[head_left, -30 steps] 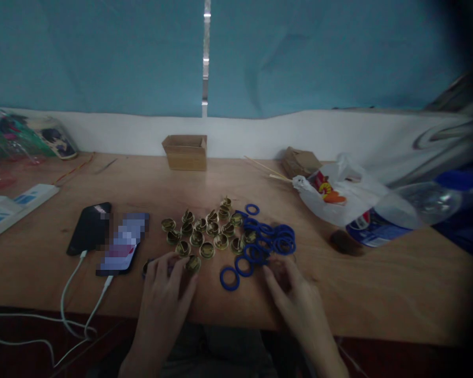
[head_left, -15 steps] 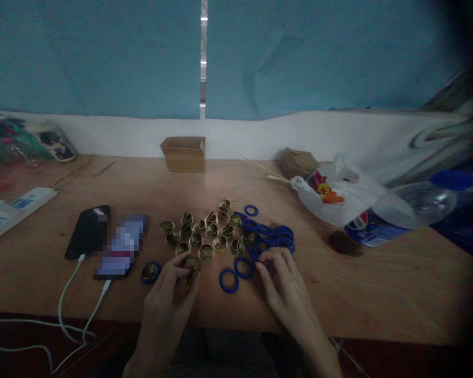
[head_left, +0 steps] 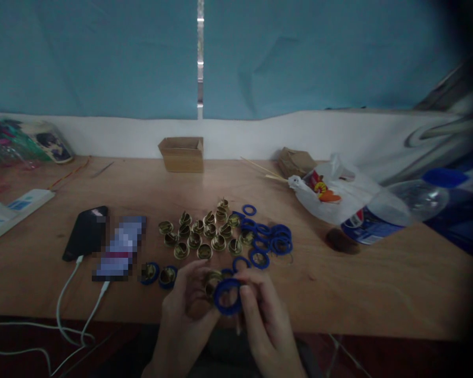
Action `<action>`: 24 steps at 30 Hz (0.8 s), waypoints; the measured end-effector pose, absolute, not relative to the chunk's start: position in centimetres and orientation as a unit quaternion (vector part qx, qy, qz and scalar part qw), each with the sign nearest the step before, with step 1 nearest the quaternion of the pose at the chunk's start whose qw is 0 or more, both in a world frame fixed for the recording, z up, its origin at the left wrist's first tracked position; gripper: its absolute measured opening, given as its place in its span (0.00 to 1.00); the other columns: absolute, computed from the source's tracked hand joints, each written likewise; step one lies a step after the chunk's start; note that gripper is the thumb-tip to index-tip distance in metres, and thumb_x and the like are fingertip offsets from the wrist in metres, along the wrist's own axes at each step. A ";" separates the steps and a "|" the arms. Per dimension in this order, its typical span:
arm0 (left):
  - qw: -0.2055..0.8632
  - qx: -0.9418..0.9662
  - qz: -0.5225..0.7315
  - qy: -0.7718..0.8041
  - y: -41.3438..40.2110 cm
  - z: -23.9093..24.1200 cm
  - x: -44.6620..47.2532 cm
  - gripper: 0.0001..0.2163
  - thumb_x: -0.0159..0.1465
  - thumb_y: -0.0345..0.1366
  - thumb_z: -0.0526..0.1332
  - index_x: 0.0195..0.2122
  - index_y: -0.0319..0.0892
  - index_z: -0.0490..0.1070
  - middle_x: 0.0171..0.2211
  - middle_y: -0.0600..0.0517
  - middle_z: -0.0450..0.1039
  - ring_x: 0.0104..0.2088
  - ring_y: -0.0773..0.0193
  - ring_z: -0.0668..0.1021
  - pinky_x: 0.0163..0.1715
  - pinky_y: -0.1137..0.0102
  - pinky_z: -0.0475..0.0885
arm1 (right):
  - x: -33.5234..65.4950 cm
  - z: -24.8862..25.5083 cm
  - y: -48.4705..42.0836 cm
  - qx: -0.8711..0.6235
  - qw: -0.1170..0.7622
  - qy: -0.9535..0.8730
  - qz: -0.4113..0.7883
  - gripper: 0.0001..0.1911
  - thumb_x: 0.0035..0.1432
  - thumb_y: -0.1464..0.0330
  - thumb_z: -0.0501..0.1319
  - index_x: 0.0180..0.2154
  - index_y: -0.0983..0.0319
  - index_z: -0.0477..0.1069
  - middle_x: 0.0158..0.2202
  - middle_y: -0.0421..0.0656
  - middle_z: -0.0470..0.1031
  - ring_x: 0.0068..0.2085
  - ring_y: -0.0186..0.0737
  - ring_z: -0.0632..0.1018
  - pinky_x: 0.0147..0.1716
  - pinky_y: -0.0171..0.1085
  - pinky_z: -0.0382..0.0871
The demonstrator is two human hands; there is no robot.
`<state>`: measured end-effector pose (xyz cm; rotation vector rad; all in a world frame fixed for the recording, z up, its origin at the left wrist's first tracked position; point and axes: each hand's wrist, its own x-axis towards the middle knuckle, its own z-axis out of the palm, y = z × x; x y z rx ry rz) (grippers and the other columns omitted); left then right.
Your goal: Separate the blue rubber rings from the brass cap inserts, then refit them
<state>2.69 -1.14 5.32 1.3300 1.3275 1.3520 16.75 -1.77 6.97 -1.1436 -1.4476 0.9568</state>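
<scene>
My left hand (head_left: 183, 317) is closed on a brass-coloured round cap (head_left: 212, 285). My right hand (head_left: 267, 320) pinches a blue ring (head_left: 217, 300) against or just in front of that cap; whether they touch I cannot tell. Both hands are close together above the table's near edge. Beyond them lies a cluster of similar brass caps (head_left: 194, 241), open side up with thin prongs showing. To its right is a pile of blue rings (head_left: 281, 231). Left of my hands sit two brass caps with blue rings around them, one cap (head_left: 150, 272) and another cap (head_left: 167, 276).
On the left lie a black phone (head_left: 85, 233) and a lit phone (head_left: 122, 247), both with white cables, and a power strip (head_left: 33, 202). A cardboard box (head_left: 182, 157) stands at the back. On the right are a white plastic bag (head_left: 331, 202) and a bottle (head_left: 382, 220).
My left hand has moved right with the brass cap, and my right hand has come left with a blue ring. A second ringed cap now shows where my left hand was.
</scene>
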 end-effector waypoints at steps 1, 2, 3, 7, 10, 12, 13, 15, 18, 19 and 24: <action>0.420 0.526 0.529 0.517 -1.1 5.6 2.7 0.20 0.54 0.28 0.69 0.48 0.47 0.70 0.41 0.52 0.81 0.40 0.62 0.84 0.37 0.74 0.80 | 16.6 7.0 -1.7 -0.475 0.499 -0.618 0.379 0.08 0.70 0.67 0.49 0.46 0.53 0.65 0.31 0.36 0.73 0.27 0.31 0.75 0.27 0.27 0.70; 0.443 0.525 0.522 0.506 -1.1 5.8 2.7 0.19 0.54 0.28 0.69 0.46 0.47 0.72 0.40 0.52 0.81 0.39 0.62 0.84 0.37 0.74 0.80 | 16.5 7.0 -1.6 -0.476 0.490 -0.635 0.360 0.08 0.70 0.68 0.50 0.45 0.53 0.66 0.32 0.36 0.74 0.30 0.31 0.77 0.29 0.27 0.71; 0.468 0.517 0.516 0.497 -1.1 6.1 2.7 0.17 0.54 0.28 0.69 0.45 0.46 0.73 0.39 0.52 0.82 0.38 0.62 0.84 0.37 0.74 0.80 | 16.4 7.1 -1.5 -0.476 0.481 -0.651 0.345 0.09 0.70 0.68 0.50 0.46 0.54 0.67 0.33 0.37 0.75 0.32 0.31 0.78 0.31 0.27 0.72; 0.575 0.424 0.502 0.488 -0.9 6.7 2.6 0.17 0.50 0.27 0.71 0.42 0.45 0.76 0.35 0.52 0.84 0.33 0.62 0.85 0.31 0.76 0.80 | 16.5 7.2 -1.2 -0.491 0.451 -0.679 0.308 0.08 0.68 0.70 0.52 0.46 0.54 0.68 0.36 0.37 0.79 0.35 0.31 0.81 0.34 0.26 0.72; 0.636 0.381 0.485 0.464 -1.0 6.8 2.5 0.17 0.50 0.27 0.72 0.41 0.45 0.77 0.38 0.51 0.84 0.34 0.61 0.85 0.33 0.74 0.80 | 16.7 7.0 -1.1 -0.504 0.446 -0.686 0.277 0.08 0.68 0.70 0.52 0.44 0.56 0.68 0.35 0.37 0.80 0.33 0.32 0.82 0.33 0.27 0.72; 0.665 0.369 0.483 0.434 -1.1 6.6 2.4 0.17 0.52 0.29 0.72 0.44 0.46 0.78 0.42 0.49 0.83 0.40 0.59 0.85 0.40 0.71 0.80 | 16.9 6.8 -0.9 -0.506 0.444 -0.694 0.257 0.08 0.69 0.70 0.51 0.44 0.57 0.68 0.33 0.37 0.79 0.32 0.33 0.82 0.31 0.27 0.72; 0.679 0.370 0.479 0.416 -1.2 6.5 2.2 0.18 0.54 0.30 0.71 0.46 0.46 0.77 0.45 0.49 0.82 0.43 0.57 0.84 0.43 0.69 0.79 | 17.0 6.7 -0.8 -0.505 0.442 -0.700 0.246 0.08 0.69 0.71 0.51 0.44 0.58 0.68 0.33 0.38 0.79 0.32 0.33 0.82 0.30 0.28 0.72; 0.699 0.377 0.472 0.383 -1.5 6.4 2.0 0.19 0.57 0.32 0.70 0.50 0.47 0.76 0.49 0.47 0.80 0.49 0.54 0.81 0.49 0.64 0.76 | 17.3 6.5 -0.6 -0.503 0.439 -0.711 0.221 0.08 0.68 0.71 0.51 0.43 0.59 0.68 0.33 0.39 0.79 0.33 0.35 0.82 0.31 0.29 0.73; 0.715 0.382 0.477 0.340 -1.7 6.5 1.6 0.19 0.59 0.38 0.69 0.53 0.47 0.75 0.54 0.45 0.76 0.55 0.49 0.76 0.55 0.58 0.72 | 17.7 6.2 -0.4 -0.502 0.438 -0.721 0.189 0.08 0.68 0.72 0.51 0.43 0.59 0.68 0.35 0.41 0.80 0.34 0.36 0.82 0.34 0.31 0.73; 0.716 0.378 0.481 0.335 -1.7 6.6 1.6 0.19 0.59 0.39 0.68 0.53 0.48 0.75 0.55 0.45 0.75 0.56 0.49 0.76 0.55 0.58 0.71 | 17.8 6.2 -0.3 -0.501 0.439 -0.722 0.186 0.08 0.68 0.72 0.52 0.43 0.59 0.68 0.35 0.41 0.80 0.34 0.36 0.82 0.34 0.31 0.73; 0.701 0.378 0.472 0.379 -1.5 6.8 1.7 0.16 0.63 0.38 0.64 0.53 0.50 0.74 0.56 0.46 0.74 0.56 0.51 0.76 0.51 0.61 0.75 | 17.9 6.2 -0.4 -0.508 0.442 -0.693 0.256 0.09 0.68 0.70 0.52 0.43 0.58 0.70 0.35 0.40 0.80 0.33 0.34 0.81 0.32 0.29 0.72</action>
